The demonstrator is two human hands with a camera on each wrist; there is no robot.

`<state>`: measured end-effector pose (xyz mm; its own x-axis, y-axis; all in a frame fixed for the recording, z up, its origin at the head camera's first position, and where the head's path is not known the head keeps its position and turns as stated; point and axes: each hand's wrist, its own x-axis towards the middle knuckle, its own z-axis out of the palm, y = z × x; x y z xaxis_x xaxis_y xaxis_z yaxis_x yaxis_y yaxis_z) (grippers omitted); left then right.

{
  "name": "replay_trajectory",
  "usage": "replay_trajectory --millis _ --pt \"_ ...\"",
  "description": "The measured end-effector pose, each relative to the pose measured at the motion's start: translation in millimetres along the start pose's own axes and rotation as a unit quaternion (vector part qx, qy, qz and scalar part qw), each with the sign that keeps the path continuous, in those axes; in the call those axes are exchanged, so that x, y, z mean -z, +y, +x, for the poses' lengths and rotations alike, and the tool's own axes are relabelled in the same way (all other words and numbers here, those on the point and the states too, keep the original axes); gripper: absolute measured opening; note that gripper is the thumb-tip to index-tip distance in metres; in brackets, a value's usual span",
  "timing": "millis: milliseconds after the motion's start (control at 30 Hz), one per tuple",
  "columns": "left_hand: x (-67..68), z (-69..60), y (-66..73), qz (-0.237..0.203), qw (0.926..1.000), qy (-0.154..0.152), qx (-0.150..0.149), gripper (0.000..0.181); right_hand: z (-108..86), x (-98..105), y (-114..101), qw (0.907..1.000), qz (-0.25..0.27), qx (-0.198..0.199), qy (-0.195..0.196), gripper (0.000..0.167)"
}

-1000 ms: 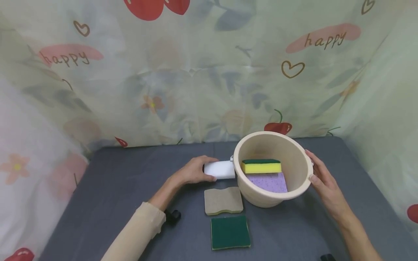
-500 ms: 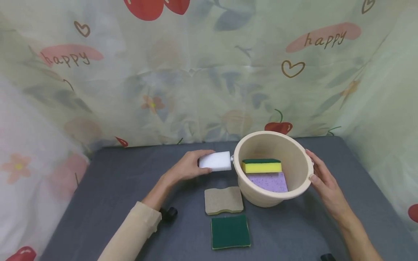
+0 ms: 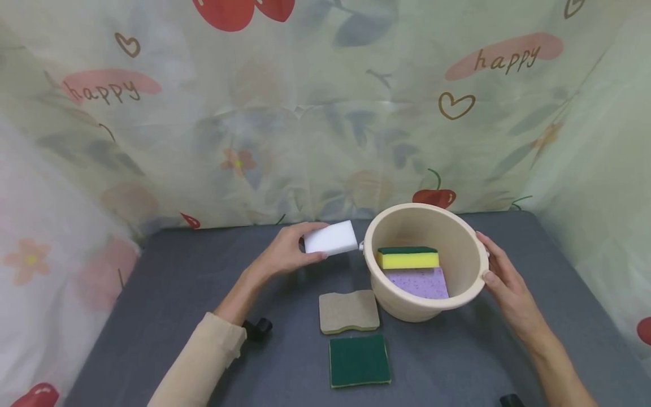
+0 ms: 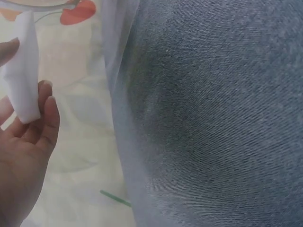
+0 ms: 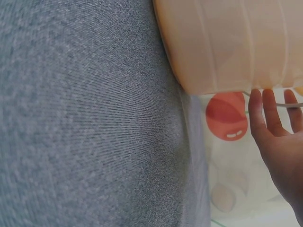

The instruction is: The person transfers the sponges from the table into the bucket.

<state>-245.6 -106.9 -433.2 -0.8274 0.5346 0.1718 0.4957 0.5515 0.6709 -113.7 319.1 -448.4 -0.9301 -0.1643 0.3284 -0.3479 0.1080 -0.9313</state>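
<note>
Over grey cloth (image 3: 188,282), pinching a white sponge (image 3: 333,238) with left hand (image 3: 285,250) parted just to its width; rightward of that, touching a bucket (image 3: 399,309) with right hand (image 3: 510,285) spread, probably for steadying.

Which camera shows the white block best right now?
The head view: the broad face of the white block shows plainly in the left hand. The left wrist view shows it nearly edge-on, partly hidden by the hand; the right wrist view doesn't show it.
</note>
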Motion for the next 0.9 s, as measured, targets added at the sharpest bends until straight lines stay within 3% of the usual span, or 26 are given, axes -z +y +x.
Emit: replay_trajectory --millis 267,533,700,900 --pt "8.2 4.2 1.5 0.037 0.9975 0.044 -0.04 0.058 -0.1 0.6 -0.4 1.0 -0.001 -0.001 0.0 0.06" --pt "15.9 4.6 9.1 0.008 0.9985 0.045 -0.029 0.059 0.3 0.1 -0.9 0.9999 -0.012 -0.011 0.005 0.06" --pt "20.1 4.7 20.9 -0.008 0.9982 0.045 -0.038 0.06 0.6 0.3 -1.6 0.9999 -0.009 -0.009 0.002 0.061" --pt "25.6 6.8 40.9 -0.026 0.9943 0.065 -0.08 0.058 0.7 -0.3 -3.4 0.9995 -0.023 -0.018 0.007 0.061"
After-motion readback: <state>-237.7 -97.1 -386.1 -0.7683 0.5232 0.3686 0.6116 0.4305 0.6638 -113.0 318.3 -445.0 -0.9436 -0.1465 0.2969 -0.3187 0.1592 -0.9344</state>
